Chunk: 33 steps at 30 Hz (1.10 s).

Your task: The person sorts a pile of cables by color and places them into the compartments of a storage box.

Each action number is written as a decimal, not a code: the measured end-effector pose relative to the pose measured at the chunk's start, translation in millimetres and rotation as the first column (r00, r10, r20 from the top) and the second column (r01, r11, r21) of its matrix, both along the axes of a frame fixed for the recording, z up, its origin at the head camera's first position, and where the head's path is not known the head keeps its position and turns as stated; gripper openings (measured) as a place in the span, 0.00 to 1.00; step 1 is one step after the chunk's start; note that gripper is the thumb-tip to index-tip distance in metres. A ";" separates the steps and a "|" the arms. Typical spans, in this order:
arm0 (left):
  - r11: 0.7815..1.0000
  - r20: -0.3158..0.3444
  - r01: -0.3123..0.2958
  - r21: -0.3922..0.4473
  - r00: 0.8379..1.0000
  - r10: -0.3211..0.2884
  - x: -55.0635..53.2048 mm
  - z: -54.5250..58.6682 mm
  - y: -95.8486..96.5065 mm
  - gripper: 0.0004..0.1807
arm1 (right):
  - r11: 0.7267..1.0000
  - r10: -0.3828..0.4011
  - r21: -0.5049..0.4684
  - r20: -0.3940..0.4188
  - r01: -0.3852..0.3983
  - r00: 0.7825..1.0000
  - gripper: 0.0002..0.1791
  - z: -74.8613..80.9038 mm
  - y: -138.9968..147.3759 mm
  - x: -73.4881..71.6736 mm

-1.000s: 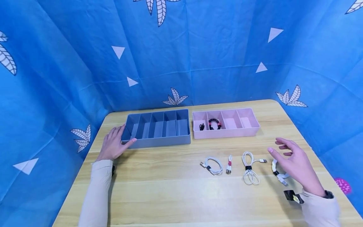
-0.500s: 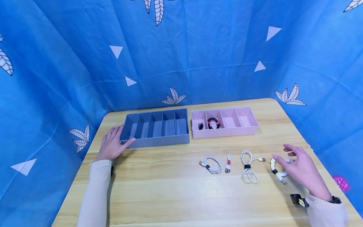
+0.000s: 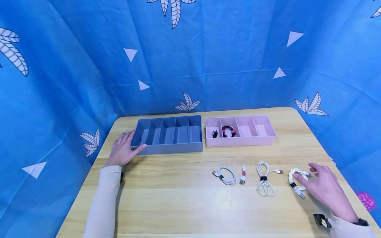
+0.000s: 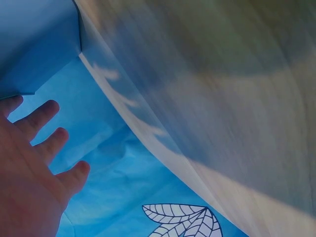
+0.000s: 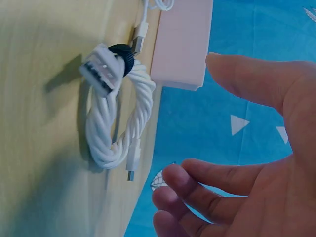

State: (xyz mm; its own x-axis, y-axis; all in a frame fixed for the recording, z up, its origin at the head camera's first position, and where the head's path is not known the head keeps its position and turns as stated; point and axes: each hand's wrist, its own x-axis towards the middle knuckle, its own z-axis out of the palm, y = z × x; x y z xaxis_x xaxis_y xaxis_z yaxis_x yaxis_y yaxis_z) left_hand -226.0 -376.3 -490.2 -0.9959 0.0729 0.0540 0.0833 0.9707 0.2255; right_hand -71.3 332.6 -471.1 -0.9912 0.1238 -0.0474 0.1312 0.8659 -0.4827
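My left hand (image 3: 122,150) rests at the left end of the blue divided box (image 3: 169,148), fingers along its side and thumb near the front wall. In the left wrist view, those fingers are spread beside the box's corner. At the right, my right hand (image 3: 324,186) hovers by a twisted white USB cable (image 3: 292,177), coiled and bound with a black strap. The right wrist view has the thumb and fingers apart, with a gap between them and the coil (image 5: 98,126). Left of it lie a white cable (image 3: 266,187) with a black tie, a short red-tied cable (image 3: 243,173) and another looped white cable (image 3: 229,181).
A pink divided box (image 3: 241,141) stands right of the blue one. One compartment has a small black cable (image 3: 215,134), another a black and red coil (image 3: 228,131). Blue patterned cloth (image 3: 238,66) hangs behind and beside the wooden table (image 3: 184,205).
My right hand has moved right and nearer the front, uncovering more of the twisted white cable. My left hand stays at the blue box. The head view has shifted slightly.
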 end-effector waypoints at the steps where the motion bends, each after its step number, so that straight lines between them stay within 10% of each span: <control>1: 1.000 -0.001 0.000 0.000 1.000 0.000 -0.6 -0.7 0.0 0.57 | 1.000 0.002 0.009 -0.007 -0.001 1.000 0.50 -1.0 0.6 0.7; 33: 1.000 -0.028 0.005 0.014 1.000 -0.004 -2.3 -4.2 -1.5 0.57 | 0.994 0.004 0.108 0.059 -0.010 0.998 0.56 -16.2 6.2 8.9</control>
State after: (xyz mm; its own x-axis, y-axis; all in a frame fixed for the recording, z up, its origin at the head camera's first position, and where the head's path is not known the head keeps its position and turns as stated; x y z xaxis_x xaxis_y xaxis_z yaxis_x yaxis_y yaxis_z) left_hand -228.3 -377.8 -494.4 -0.9936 0.0766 0.0824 0.0942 0.9671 0.2363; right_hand -62.4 338.9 -487.3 -0.9879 0.1247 -0.0924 0.1507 0.9134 -0.3782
